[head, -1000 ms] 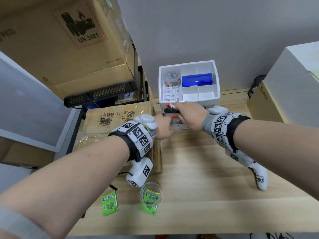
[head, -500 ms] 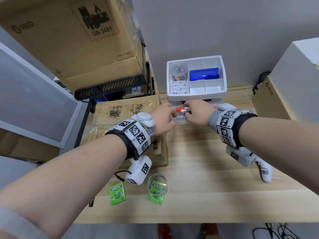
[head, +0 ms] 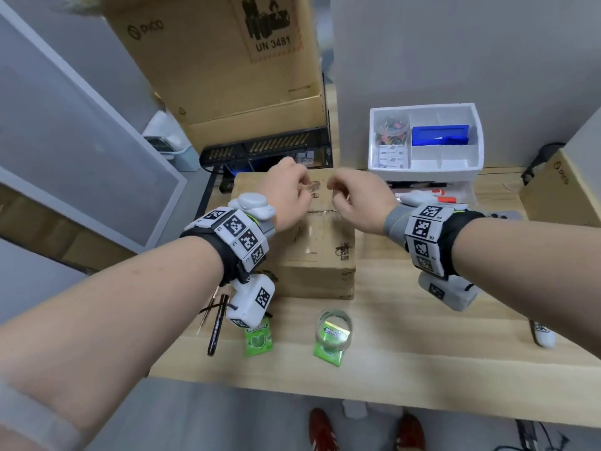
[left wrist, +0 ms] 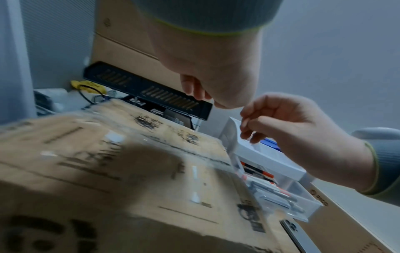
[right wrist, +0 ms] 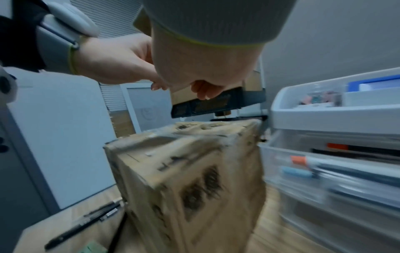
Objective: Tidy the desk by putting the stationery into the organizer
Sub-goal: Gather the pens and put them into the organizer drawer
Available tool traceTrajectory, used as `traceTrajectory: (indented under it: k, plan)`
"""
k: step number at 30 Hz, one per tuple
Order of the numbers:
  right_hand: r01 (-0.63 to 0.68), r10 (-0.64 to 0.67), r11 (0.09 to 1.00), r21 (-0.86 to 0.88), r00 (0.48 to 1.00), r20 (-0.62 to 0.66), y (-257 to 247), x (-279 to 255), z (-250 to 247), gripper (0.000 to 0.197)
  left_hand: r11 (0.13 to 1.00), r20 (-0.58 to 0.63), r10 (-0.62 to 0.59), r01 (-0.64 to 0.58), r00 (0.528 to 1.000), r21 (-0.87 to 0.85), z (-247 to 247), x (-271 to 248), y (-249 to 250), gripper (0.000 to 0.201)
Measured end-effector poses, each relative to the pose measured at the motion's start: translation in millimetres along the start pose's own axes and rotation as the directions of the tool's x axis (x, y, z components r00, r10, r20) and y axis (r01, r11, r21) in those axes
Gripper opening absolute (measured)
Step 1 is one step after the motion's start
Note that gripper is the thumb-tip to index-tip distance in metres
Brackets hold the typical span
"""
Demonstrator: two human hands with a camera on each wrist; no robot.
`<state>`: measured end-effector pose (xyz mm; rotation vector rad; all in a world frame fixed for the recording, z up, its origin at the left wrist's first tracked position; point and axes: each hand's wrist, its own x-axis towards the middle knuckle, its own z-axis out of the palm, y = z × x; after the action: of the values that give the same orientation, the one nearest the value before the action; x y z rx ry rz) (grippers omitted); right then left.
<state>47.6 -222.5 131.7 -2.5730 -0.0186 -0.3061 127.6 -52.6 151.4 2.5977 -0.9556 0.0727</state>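
The white organizer stands at the back right of the desk. Its clear drawer is pulled open, with several pens and orange-capped markers lying in it. My left hand and right hand hover close together over a cardboard box, left of the drawer. The fingers of both are loosely curled and hold nothing. A black pen and thin sticks lie at the desk's front left, partly under my left wrist. A clear tape roll sits near the front edge.
Two green gum packets lie near the front edge, one of them under the tape roll. The organizer's top tray holds a blue box and a jar of clips. Large cartons stand behind and to the right. A phone lies by the drawer.
Both hands have drawn back from the open drawer to the left, over the cardboard box. The orange-capped marker they held now lies in the drawer. The head view has tilted down.
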Motion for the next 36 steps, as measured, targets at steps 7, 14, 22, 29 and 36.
traceTrajectory:
  k: [7,14,22,29,36]
  plan:
    - [0.204,-0.203,0.963,0.174,0.979,-0.023,-113,29,47,0.018,0.973,-0.160,-0.209,0.222,0.965,0.065,-44,-64,-84,0.012]
    - [0.371,-0.413,0.906,0.205,0.880,0.234,-170,13,131,0.019,0.852,-0.004,-0.502,0.496,0.865,0.167,-40,-145,-164,0.024]
    - [0.344,-0.251,0.939,0.025,0.631,0.734,-166,-16,246,0.026,0.719,0.360,-0.694,0.628,0.623,0.298,27,-236,-232,0.041]
    - [0.283,0.004,0.940,-0.191,0.550,0.835,-146,-36,308,0.057,0.744,0.451,-0.659,0.607,0.602,0.278,80,-268,-247,0.053]
    - [0.265,0.050,0.929,-0.259,0.603,0.796,-149,-28,329,0.055,0.747,0.452,-0.653,0.612,0.607,0.258,100,-259,-250,0.066]
